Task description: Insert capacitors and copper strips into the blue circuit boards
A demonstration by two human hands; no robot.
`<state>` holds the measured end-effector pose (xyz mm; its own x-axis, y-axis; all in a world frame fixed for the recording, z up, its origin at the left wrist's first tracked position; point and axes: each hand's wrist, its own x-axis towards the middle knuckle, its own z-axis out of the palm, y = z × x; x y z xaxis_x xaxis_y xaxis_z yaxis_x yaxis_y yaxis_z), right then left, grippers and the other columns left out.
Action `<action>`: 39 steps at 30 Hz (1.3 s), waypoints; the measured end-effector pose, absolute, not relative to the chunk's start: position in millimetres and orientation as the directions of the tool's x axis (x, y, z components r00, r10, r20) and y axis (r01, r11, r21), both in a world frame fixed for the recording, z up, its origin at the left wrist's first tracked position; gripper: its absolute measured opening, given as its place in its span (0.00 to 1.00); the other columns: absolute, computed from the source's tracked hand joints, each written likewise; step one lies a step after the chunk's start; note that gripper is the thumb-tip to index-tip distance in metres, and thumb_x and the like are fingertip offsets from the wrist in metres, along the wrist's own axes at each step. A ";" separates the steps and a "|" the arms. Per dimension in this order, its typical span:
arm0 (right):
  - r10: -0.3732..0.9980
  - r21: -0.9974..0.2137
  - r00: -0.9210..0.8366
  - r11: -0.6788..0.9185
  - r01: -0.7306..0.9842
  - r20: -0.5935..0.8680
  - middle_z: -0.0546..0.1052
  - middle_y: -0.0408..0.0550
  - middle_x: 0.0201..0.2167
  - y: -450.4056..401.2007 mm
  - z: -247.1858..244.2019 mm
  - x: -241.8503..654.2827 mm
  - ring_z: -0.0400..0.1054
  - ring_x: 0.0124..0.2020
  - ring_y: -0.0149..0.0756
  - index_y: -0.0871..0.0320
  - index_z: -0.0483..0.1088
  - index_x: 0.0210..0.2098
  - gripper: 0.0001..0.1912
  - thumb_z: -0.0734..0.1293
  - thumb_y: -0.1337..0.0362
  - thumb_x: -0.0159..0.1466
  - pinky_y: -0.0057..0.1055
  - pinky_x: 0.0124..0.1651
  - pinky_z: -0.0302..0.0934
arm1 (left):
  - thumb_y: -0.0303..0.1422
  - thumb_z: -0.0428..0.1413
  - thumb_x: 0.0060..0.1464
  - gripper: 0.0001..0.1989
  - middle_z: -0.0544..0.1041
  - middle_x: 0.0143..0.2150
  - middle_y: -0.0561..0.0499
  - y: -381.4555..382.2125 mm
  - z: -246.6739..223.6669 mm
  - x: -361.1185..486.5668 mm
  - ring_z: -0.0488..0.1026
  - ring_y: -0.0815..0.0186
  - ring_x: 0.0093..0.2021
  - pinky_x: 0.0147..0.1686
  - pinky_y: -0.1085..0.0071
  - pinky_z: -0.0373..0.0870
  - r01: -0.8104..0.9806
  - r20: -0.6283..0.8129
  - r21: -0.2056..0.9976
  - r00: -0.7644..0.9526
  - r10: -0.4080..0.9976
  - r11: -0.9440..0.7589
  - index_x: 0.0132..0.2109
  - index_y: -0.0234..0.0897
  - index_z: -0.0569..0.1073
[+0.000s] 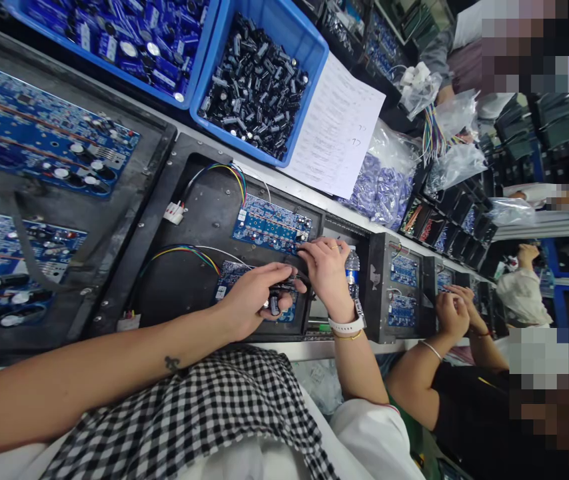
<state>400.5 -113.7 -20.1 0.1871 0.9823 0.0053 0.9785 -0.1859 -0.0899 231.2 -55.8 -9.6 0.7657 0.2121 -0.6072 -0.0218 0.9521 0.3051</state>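
Several black capacitors (275, 304) are held in my left hand (259, 297), its fingers curled round them above the lower blue circuit board (224, 275). Over the right end of the upper blue circuit board (272, 223) is my right hand (325, 270), its fingertips pinched together at the board's edge; whatever they hold is too small to make out. Both boards lie in a black tray (199, 223). Coloured wires (234, 173) with a white connector (174, 212) run from the upper board, and a second bundle (189, 249) from the lower one.
Beyond the tray stand a blue bin (309, 100) of black capacitors and another bin (184, 93) of blue ones. Printed paper (337, 127) lies beside them. Larger boards (29, 127) are at left. A bottle (352, 267) is near my right wrist. A co-worker's hands (457, 310) are at right.
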 end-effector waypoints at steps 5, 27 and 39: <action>0.988 -0.078 0.152 -0.150 0.986 0.025 0.79 0.46 0.39 -114.2 -23.9 403.4 0.66 0.49 0.41 0.54 0.73 0.44 0.08 0.63 0.64 0.70 0.44 0.57 0.43 | 0.37 0.51 0.63 0.10 0.72 0.28 0.51 -56.2 -9.3 231.5 0.60 0.77 0.17 0.12 0.84 0.46 0.009 -0.604 0.356 0.765 0.223 0.934 0.38 0.33 0.67; 0.937 -0.173 0.281 -0.247 0.953 0.208 0.80 0.43 0.37 -139.0 21.7 369.4 0.67 0.49 0.40 0.51 0.74 0.41 0.06 0.66 0.60 0.68 0.43 0.58 0.46 | 0.39 0.55 0.60 0.13 0.73 0.31 0.50 -61.5 -4.9 235.7 0.63 0.75 0.22 0.17 0.81 0.52 0.028 -0.670 0.401 0.691 0.272 0.916 0.35 0.32 0.72; 0.942 -0.142 0.318 -0.301 0.943 0.110 0.80 0.44 0.37 -109.3 -23.8 417.1 0.63 0.51 0.44 0.49 0.76 0.39 0.09 0.64 0.66 0.67 0.47 0.57 0.42 | 0.32 0.51 0.61 0.10 0.70 0.27 0.50 -57.0 -5.1 233.5 0.60 0.76 0.17 0.13 0.81 0.43 0.025 -0.687 0.302 0.699 0.200 0.953 0.39 0.31 0.74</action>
